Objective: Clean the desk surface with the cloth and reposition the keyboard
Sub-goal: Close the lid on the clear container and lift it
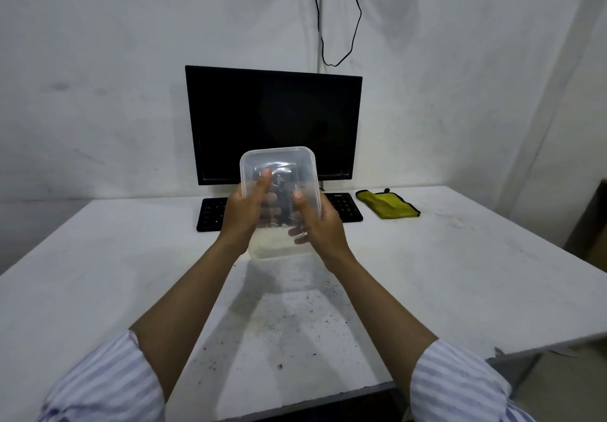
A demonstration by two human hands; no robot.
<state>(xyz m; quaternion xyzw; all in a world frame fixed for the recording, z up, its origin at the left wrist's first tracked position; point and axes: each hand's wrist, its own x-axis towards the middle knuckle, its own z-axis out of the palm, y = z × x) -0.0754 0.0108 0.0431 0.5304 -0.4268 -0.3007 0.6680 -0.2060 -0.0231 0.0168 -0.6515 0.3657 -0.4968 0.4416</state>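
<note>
The tabletop [460, 257] under the hands is peppered with dark specks, so tipping the clear tub [279, 198] could scatter more grit or knock the keyboard [345, 208] just behind it; the yellow cloth [387, 204] lies untouched, beyond and to the right; both forearms reach forward, left hand [243, 214] and right hand [315, 221] each clamped on a side of the raised tub, thumbs inside.
</note>
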